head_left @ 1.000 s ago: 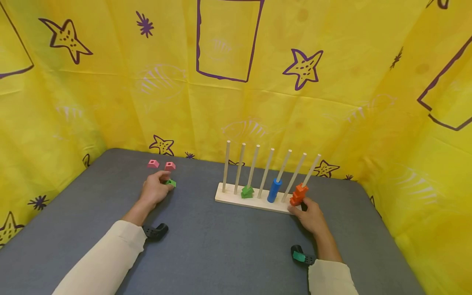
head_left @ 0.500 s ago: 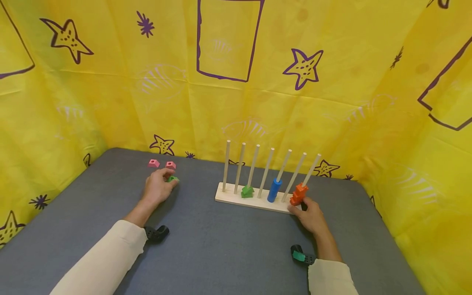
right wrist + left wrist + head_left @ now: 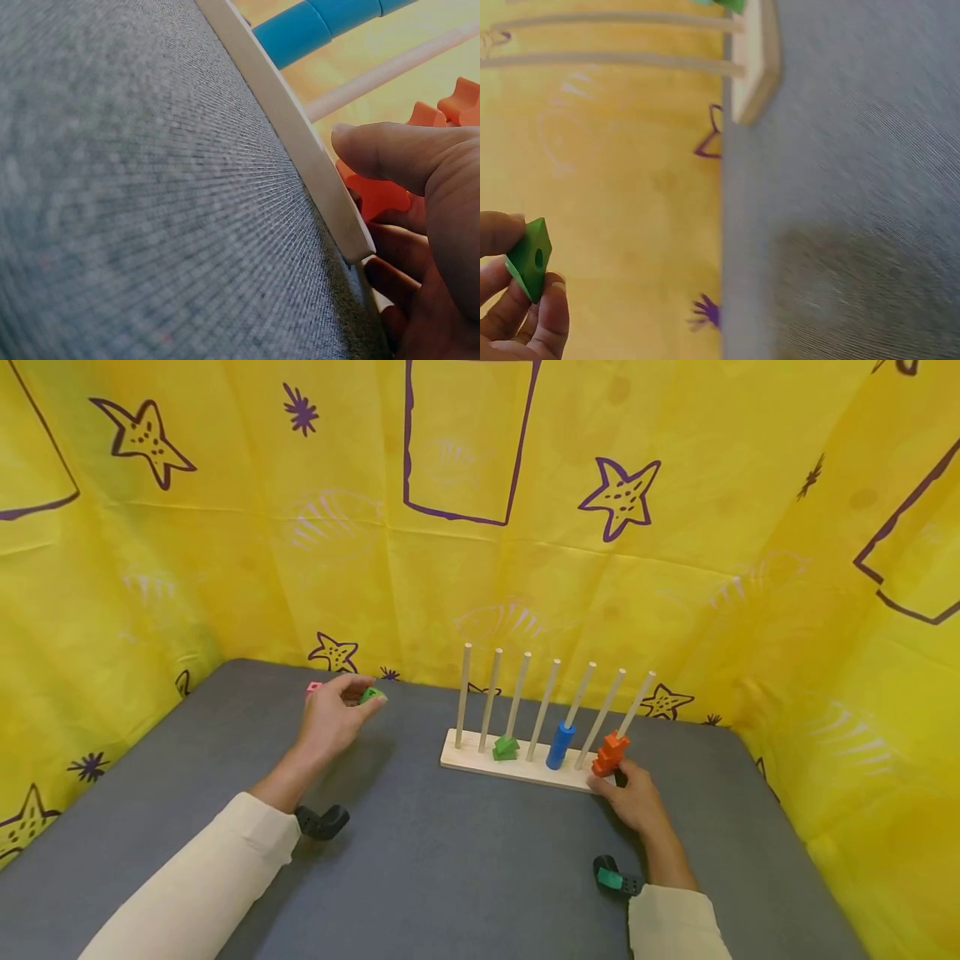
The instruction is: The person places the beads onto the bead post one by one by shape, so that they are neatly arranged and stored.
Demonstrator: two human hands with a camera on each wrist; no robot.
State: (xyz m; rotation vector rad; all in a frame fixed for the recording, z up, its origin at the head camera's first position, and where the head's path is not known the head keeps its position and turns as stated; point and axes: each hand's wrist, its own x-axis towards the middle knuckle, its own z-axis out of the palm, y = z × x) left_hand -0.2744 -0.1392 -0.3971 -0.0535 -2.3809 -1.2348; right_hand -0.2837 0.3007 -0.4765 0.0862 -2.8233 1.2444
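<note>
My left hand (image 3: 330, 717) is raised off the table and pinches a green triangular block (image 3: 371, 695) between thumb and fingers. A round hole through this block (image 3: 531, 259) shows in the left wrist view. To the right stands a wooden peg rack (image 3: 480, 762) with a row of upright pegs. Its right end is gripped by my right hand (image 3: 636, 797), the thumb along the front and the fingers curled around the end. Orange star-shaped pieces (image 3: 610, 755) are stacked on the rightmost peg, close to that hand. Green blocks (image 3: 506, 748) sit on the third peg from the left.
Blue cylinders (image 3: 560, 746) fill the lower part of another peg. Behind the left hand a pink block (image 3: 314, 687) peeks out, mostly hidden. The grey table (image 3: 450, 860) ends at a yellow patterned curtain (image 3: 337, 577) on the back and sides.
My left hand has lifted the green block from the table and moved it up and to the right, now covering one pink block. The right hand stays on the rack.
</note>
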